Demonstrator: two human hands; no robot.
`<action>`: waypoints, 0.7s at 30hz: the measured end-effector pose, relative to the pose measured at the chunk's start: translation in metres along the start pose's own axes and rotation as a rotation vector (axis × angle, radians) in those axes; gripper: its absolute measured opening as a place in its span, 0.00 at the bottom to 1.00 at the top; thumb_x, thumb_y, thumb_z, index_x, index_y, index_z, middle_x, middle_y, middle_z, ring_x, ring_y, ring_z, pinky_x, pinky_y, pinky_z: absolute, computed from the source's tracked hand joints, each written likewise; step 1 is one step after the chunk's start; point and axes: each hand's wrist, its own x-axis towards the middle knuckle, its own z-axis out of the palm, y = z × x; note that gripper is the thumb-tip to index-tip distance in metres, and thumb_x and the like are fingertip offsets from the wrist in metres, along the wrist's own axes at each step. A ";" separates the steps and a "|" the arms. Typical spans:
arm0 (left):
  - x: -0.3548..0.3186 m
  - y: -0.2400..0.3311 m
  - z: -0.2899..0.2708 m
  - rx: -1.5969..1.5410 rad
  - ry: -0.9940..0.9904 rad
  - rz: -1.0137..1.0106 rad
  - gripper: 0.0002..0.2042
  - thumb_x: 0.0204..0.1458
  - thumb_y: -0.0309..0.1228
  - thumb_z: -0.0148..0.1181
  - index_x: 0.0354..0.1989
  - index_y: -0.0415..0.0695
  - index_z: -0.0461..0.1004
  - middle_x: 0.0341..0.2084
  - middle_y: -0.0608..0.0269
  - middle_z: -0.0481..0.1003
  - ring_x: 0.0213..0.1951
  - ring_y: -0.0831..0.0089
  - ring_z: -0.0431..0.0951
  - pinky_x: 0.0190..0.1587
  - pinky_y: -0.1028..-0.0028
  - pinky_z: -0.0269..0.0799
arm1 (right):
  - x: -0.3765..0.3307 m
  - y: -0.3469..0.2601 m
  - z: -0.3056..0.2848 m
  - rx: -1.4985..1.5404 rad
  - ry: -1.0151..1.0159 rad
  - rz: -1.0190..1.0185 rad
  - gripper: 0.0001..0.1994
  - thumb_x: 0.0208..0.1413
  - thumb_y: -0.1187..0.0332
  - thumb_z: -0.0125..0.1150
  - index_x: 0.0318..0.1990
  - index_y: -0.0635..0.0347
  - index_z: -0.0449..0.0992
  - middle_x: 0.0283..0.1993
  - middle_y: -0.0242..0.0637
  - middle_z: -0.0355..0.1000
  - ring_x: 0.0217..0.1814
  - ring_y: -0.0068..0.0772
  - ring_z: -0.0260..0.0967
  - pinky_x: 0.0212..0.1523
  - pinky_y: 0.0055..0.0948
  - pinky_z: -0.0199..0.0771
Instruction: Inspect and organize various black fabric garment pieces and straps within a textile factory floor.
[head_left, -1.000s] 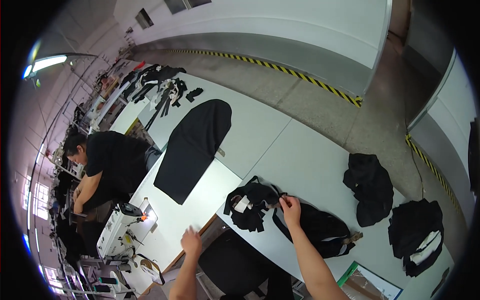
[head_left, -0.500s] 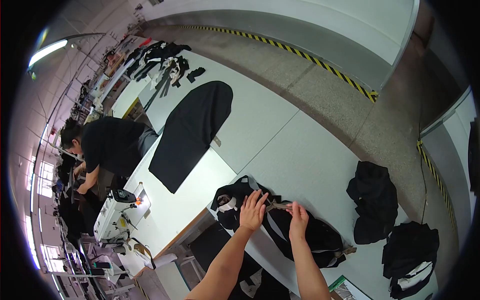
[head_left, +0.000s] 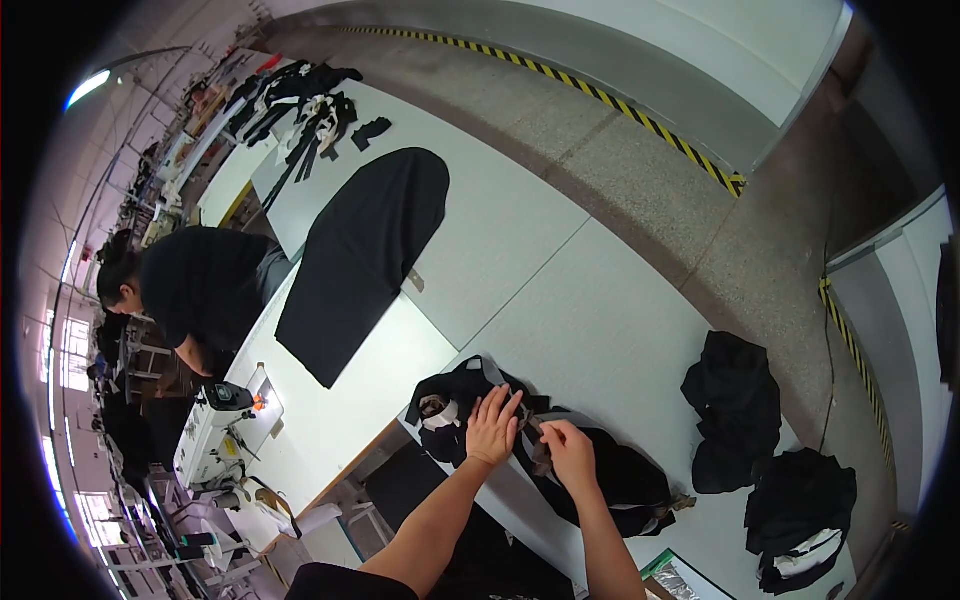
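Note:
A bundle of black fabric (head_left: 620, 480) with grey edging lies along the near side of the grey table, one end bunched around a white and brown patch. My left hand (head_left: 493, 430) rests flat on the bunched end, fingers stretched out. Close to its right, my right hand (head_left: 570, 455) is closed in a pinch on a brownish-grey strip (head_left: 540, 455) of cloth at the middle of the bundle. The fingertips partly hide the strip. Another brownish tail (head_left: 683, 502) sticks out at the bundle's right end.
A large black cloth panel (head_left: 365, 260) lies flat ahead. Two black fabric piles (head_left: 735, 410) sit on the right. A sewing machine (head_left: 215, 430) stands at left, near a bending co-worker (head_left: 200, 290). Scraps (head_left: 310, 110) cover the far end; a green-edged packet (head_left: 685, 578) lies near.
My right hand has drawn closer to my left and turned knuckles-up, bringing the strip down toward me. The co-worker bends lower. The whole view has shifted slightly.

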 end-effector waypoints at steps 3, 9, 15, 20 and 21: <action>-0.001 -0.002 0.003 -0.019 -0.022 -0.004 0.25 0.57 0.39 0.43 0.65 0.58 0.57 0.64 0.64 0.56 0.66 0.67 0.53 0.66 0.60 0.46 | 0.015 0.005 0.024 -0.050 0.052 -0.007 0.10 0.54 0.63 0.58 0.34 0.60 0.78 0.29 0.39 0.76 0.31 0.40 0.74 0.33 0.32 0.71; -0.002 -0.008 -0.001 -0.056 -0.043 -0.001 0.25 0.56 0.40 0.45 0.65 0.57 0.57 0.64 0.63 0.55 0.66 0.66 0.53 0.66 0.59 0.47 | 0.025 -0.017 0.045 -0.516 0.129 0.228 0.12 0.48 0.56 0.63 0.29 0.56 0.80 0.30 0.39 0.77 0.34 0.45 0.75 0.33 0.40 0.72; 0.001 -0.004 0.000 -0.145 -0.024 0.016 0.26 0.55 0.41 0.45 0.65 0.57 0.57 0.65 0.62 0.55 0.66 0.65 0.52 0.66 0.57 0.46 | 0.042 0.015 0.041 0.133 0.074 0.555 0.10 0.46 0.62 0.65 0.23 0.58 0.76 0.20 0.30 0.72 0.18 0.26 0.67 0.23 0.27 0.66; 0.001 -0.010 -0.004 -0.251 -0.005 0.055 0.26 0.55 0.40 0.45 0.65 0.57 0.57 0.64 0.62 0.56 0.65 0.64 0.55 0.65 0.58 0.48 | 0.040 0.008 0.033 1.050 0.029 0.906 0.13 0.47 0.66 0.64 0.20 0.46 0.64 0.15 0.16 0.58 0.13 0.14 0.52 0.19 0.17 0.52; 0.002 -0.013 -0.005 -0.258 0.002 0.063 0.26 0.55 0.40 0.45 0.65 0.57 0.57 0.64 0.62 0.56 0.65 0.64 0.55 0.65 0.58 0.48 | 0.037 0.006 0.031 1.107 0.027 0.931 0.15 0.49 0.67 0.62 0.18 0.45 0.61 0.14 0.15 0.58 0.13 0.13 0.51 0.19 0.16 0.51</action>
